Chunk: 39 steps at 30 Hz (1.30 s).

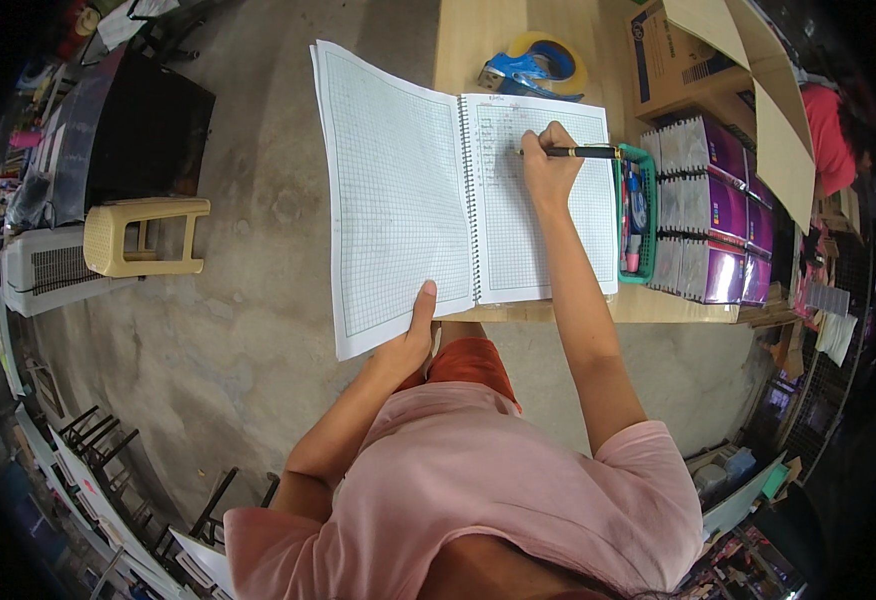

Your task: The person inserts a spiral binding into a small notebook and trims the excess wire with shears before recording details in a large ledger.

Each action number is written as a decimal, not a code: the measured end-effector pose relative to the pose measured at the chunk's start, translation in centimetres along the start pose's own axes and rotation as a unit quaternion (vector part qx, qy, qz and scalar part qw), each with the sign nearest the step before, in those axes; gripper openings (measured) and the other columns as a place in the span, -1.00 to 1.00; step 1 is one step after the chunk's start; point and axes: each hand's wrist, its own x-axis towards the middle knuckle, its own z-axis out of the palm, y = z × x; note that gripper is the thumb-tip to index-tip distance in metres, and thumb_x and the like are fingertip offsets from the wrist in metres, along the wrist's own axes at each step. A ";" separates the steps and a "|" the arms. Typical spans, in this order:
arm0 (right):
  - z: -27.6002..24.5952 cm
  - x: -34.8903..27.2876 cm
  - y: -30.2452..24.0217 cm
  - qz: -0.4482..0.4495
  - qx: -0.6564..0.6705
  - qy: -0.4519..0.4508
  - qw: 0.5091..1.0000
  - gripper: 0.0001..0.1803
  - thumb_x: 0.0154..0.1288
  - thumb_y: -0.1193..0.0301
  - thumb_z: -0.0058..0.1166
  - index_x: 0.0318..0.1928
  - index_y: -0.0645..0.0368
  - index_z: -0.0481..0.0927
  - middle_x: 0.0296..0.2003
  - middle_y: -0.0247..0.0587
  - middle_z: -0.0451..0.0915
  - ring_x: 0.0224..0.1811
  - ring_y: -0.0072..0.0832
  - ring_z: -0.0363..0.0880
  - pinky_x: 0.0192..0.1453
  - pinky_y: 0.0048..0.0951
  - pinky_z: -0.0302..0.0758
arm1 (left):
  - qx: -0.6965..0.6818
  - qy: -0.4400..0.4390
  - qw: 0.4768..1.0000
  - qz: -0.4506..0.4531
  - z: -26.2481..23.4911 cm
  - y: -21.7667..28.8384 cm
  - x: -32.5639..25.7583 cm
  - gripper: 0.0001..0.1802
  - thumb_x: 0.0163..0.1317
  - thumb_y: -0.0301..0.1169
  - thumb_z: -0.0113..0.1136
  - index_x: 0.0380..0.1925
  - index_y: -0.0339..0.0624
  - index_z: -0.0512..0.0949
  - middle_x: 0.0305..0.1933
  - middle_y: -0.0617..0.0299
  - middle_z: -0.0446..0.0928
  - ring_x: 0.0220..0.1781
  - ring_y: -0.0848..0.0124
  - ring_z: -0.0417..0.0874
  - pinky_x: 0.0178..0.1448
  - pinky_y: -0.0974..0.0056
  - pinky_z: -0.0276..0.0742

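Your spiral notebook (393,200) lies open, right page over the worktop (478,35), left page overhanging. Your left hand (413,335) pinches the notebook's lower left page; your right hand (553,172) is closed around the black pen (590,152). Support the overhang level; align entries with the grid. Handwriting (491,150) on the notebook's right page is too small to read; the carton (678,65) beyond its upper right corner bears printing.

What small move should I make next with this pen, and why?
Probably write a short entry with the black pen: your right hand points it beside handwritten rows on the notebook, while your left hand supports the left page, which overhangs the table.
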 end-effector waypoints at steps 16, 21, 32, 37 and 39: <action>0.1 0.1 0.3 -0.023 -0.029 -0.015 0.999 -0.63 0.02 0.59 0.11 -0.71 0.19 0.17 -0.75 -0.41 0.14 -0.64 -0.65 0.06 -0.56 -0.44 0.05 | -0.018 -0.014 1.000 -0.002 -0.1 -0.3 0.0 -0.62 0.38 -0.39 0.10 0.04 -0.53 0.47 0.05 -0.17 0.53 0.04 0.07 0.57 0.14 0.17 0.45; 0.2 -0.1 0.3 -0.010 -0.032 -0.017 0.999 -0.61 0.03 0.60 0.09 -0.70 0.17 0.13 -0.73 -0.45 0.11 -0.61 -0.68 0.04 -0.55 -0.46 0.04 | -0.032 -0.031 0.999 -0.008 -0.3 -0.4 0.0 -0.68 0.38 -0.46 0.12 0.05 -0.46 0.48 0.04 0.02 0.51 0.03 0.27 0.52 0.11 0.28 0.44; 0.1 -0.1 0.1 -0.018 -0.049 -0.017 0.999 -0.64 0.01 0.60 0.09 -0.71 0.18 0.16 -0.74 -0.45 0.14 -0.62 -0.68 0.06 -0.54 -0.47 0.06 | -0.037 -0.017 0.999 -0.004 -0.1 0.3 0.0 -0.66 0.39 -0.44 0.12 0.07 -0.46 0.46 0.06 0.02 0.50 0.06 0.27 0.51 0.16 0.26 0.42; 0.0 -0.1 0.1 -0.004 -0.017 0.004 1.000 -0.63 0.02 0.59 0.10 -0.72 0.19 0.17 -0.74 -0.44 0.14 -0.62 -0.68 0.08 -0.54 -0.47 0.07 | -0.035 -0.022 0.999 -0.008 -0.1 0.2 0.1 -0.66 0.39 -0.43 0.12 0.07 -0.46 0.46 0.06 0.02 0.50 0.06 0.27 0.52 0.14 0.26 0.43; -0.2 0.0 0.2 0.002 -0.018 0.014 1.000 -0.63 0.02 0.59 0.10 -0.72 0.19 0.17 -0.75 -0.44 0.15 -0.62 -0.68 0.08 -0.54 -0.47 0.08 | -0.043 -0.029 0.998 -0.024 -0.2 0.2 0.0 -0.66 0.39 -0.44 0.12 0.07 -0.45 0.47 0.06 0.02 0.50 0.06 0.28 0.51 0.13 0.27 0.44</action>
